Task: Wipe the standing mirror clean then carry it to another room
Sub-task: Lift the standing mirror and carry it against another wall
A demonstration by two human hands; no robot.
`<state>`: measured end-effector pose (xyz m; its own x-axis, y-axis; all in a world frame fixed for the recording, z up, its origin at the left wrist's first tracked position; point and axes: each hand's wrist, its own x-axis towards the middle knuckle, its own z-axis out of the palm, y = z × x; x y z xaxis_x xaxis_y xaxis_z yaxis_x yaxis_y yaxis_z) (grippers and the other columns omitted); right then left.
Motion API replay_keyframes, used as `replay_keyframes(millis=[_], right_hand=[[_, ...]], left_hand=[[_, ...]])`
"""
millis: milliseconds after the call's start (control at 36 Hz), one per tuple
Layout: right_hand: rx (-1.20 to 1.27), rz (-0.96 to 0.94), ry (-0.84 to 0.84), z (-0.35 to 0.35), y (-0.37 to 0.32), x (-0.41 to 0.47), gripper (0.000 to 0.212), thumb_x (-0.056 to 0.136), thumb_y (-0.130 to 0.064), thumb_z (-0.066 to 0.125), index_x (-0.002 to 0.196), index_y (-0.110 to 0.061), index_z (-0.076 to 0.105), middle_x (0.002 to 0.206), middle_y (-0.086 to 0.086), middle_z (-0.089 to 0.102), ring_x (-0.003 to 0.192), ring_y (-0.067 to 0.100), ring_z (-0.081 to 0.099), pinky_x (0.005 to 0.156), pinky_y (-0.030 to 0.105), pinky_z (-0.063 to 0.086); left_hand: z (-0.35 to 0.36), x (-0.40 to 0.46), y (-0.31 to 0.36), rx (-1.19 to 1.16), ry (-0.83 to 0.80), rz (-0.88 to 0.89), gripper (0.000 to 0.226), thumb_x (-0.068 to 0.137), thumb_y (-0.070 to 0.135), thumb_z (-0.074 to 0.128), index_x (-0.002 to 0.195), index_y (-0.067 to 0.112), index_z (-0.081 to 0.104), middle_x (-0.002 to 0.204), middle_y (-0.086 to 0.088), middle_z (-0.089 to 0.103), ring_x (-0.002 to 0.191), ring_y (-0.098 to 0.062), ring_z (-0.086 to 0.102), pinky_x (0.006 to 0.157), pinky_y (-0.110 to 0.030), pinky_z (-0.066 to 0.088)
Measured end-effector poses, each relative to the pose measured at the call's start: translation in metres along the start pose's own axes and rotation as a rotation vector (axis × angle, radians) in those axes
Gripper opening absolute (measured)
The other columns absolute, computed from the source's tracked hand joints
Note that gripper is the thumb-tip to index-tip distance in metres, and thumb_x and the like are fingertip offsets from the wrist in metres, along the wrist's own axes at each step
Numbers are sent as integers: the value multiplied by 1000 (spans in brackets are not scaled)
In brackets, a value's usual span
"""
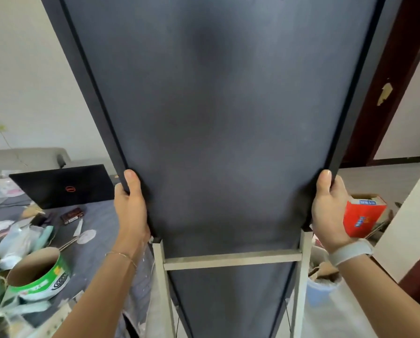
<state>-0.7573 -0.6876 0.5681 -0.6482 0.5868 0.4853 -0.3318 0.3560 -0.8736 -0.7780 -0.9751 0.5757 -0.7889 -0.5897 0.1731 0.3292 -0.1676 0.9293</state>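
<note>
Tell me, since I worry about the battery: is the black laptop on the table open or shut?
Shut. The laptop lies flat on the table, lid down, red logo facing up; no screen or keyboard shows.

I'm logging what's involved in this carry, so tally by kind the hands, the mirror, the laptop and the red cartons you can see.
Hands: 2, left hand and right hand, each with a grip on a side edge of the mirror
Standing mirror: 1
Laptop: 1
Red carton: 1
Total: 5
</note>
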Motion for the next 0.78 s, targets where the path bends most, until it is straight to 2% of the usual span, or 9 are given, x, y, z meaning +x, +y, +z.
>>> replay_keyframes(millis=[56, 139, 194, 278, 333, 472, 583, 667, 778], right_hand=[[16, 7, 11, 29, 18, 26, 30, 97, -28, 35, 97, -3, 51, 94, 10, 52, 91, 19, 46, 82, 30, 37], [-1, 40, 12, 72, 46, 65, 27, 99, -24, 35, 79, -12, 47, 85, 7, 48, 81, 18, 42, 68, 22, 31], [27, 57, 2, 97, 61, 90, 31, 99, -24, 35, 69, -19, 40, 73, -2, 44, 67, 12, 39, 63, 18, 33], [48, 72, -13, 138, 85, 131, 25, 99, -22, 34, 77, -18, 44, 71, -11, 43, 66, 3, 42, 58, 1, 35], [60, 83, -18, 169, 99, 160, 24, 99, -22, 33, 78, -20, 44, 73, -12, 43, 67, 2, 42, 57, -2, 35], [54, 88, -9, 241, 125, 224, 25, 99, -19, 33, 79, -9, 44, 69, -6, 41, 64, 7, 41, 55, 0, 34], [16, 61, -1, 304, 152, 268, 34, 99, -20, 34, 65, -19, 36, 66, -3, 37, 61, 11, 36, 53, 8, 33], [21, 63, 13, 356, 172, 298, 30, 99, -21, 34, 72, -10, 39, 68, 1, 37, 62, 14, 31, 52, 16, 31], [69, 76, -7, 432, 195, 336, 28, 99, -23, 34, 81, -6, 46, 75, 5, 43, 66, 11, 38, 61, 14, 36]], left_hand=[[18, 29, -15, -5, 3, -4, 33, 96, 41, 39, 71, 19, 41, 75, 8, 49, 66, 0, 48, 47, -4, 43], [50, 72, -39, -25, -10, -16, 28, 95, 42, 39, 79, 21, 47, 82, 11, 54, 72, 2, 52, 49, -3, 44], [69, 100, -54, -36, -14, -17, 26, 95, 42, 39, 82, 22, 50, 85, 13, 56, 74, 4, 54, 50, -4, 45], [102, 146, -77, -22, -20, -30, 26, 95, 43, 39, 79, 25, 48, 86, 13, 56, 77, 2, 54, 56, -9, 45], [126, 182, -93, -24, -23, -41, 26, 95, 43, 39, 80, 24, 48, 87, 12, 56, 78, 0, 54, 60, -13, 44], [177, 270, -126, -8, -21, -56, 26, 95, 43, 39, 80, 23, 48, 86, 12, 55, 77, 0, 53, 63, -16, 44], [208, 340, -154, 5, -22, -55, 29, 95, 44, 39, 76, 23, 45, 80, 12, 52, 72, 0, 50, 59, -14, 44], [226, 400, -178, -10, -51, -65, 29, 93, 47, 41, 78, 23, 45, 82, 10, 53, 77, -5, 52, 63, -18, 46], [248, 482, -207, -34, -72, -91, 27, 93, 48, 41, 82, 24, 48, 88, 11, 56, 81, -4, 55, 66, -21, 46]])
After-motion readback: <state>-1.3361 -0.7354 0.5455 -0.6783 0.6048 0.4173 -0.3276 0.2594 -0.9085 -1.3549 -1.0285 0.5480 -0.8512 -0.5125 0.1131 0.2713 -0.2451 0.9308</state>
